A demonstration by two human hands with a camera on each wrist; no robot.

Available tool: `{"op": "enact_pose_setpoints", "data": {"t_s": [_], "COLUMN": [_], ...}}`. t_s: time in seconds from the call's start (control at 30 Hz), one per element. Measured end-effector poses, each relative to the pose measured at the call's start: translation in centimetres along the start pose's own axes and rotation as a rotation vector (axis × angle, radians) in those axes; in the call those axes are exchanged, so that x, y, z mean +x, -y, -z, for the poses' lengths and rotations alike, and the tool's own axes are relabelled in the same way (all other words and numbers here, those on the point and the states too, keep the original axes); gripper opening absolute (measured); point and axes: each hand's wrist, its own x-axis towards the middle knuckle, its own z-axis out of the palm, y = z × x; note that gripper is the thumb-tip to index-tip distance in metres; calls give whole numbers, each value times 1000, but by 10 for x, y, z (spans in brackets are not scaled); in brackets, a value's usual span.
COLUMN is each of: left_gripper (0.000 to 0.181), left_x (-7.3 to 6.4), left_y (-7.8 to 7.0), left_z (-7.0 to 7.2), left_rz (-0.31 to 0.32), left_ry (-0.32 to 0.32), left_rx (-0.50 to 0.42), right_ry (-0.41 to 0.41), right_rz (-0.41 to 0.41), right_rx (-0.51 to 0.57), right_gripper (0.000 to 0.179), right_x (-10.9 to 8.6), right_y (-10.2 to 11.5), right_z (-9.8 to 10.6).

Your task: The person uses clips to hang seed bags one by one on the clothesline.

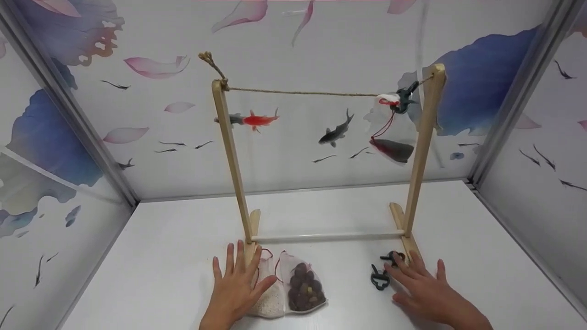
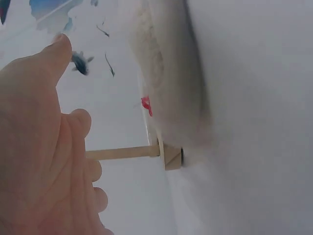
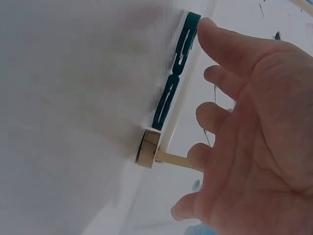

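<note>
My left hand (image 1: 235, 291) is spread with straight fingers over a mesh bag of pale grains (image 1: 270, 301), partly covering it. Beside that bag lies another mesh bag, filled with dark round pieces (image 1: 302, 291). At the right, my other hand (image 1: 429, 286) is spread next to two dark green clips, one nearer (image 1: 380, 278) and one farther back (image 1: 390, 257). Both palms show nothing held in the wrist views. From the twine (image 1: 302, 93) at the right hangs a dark-filled mesh bag (image 1: 393, 151) on a red cord, with a dark green clip (image 1: 403, 98) at its top.
A wooden stand with a left post (image 1: 233, 165) and a right post (image 1: 424, 156) rises behind the hands. A white rod (image 1: 325, 237) joins its feet low down. Printed panels wall in the white table (image 1: 174, 256) at the back and sides.
</note>
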Motion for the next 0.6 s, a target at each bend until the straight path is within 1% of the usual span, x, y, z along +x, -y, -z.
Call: {"op": "enact_pose_setpoints", "data": {"t_s": [0.07, 0.2, 0.37, 0.47, 0.6], "left_gripper": [80, 79, 80, 80, 78], "left_x": [1, 0, 0, 2, 5], "left_y": [-2, -5, -9, -16, -30], "left_z": [-3, -6, -6, -5, -8], "left_rz": [-10, -16, -27, -55, -111], "left_ry": [2, 28, 67, 71, 64], "left_rx": [-9, -28, -54, -69, -79], "right_ry": [16, 38, 58, 29, -40], "right_rz": [32, 91, 129, 169, 235], "right_rx": [-6, -17, -13, -30, -37], "right_gripper": [62, 57, 53, 45, 35], "right_x": [2, 2, 5, 10, 16], "right_y": [2, 5, 7, 7, 7], "right_z": [1, 0, 1, 2, 6]}}
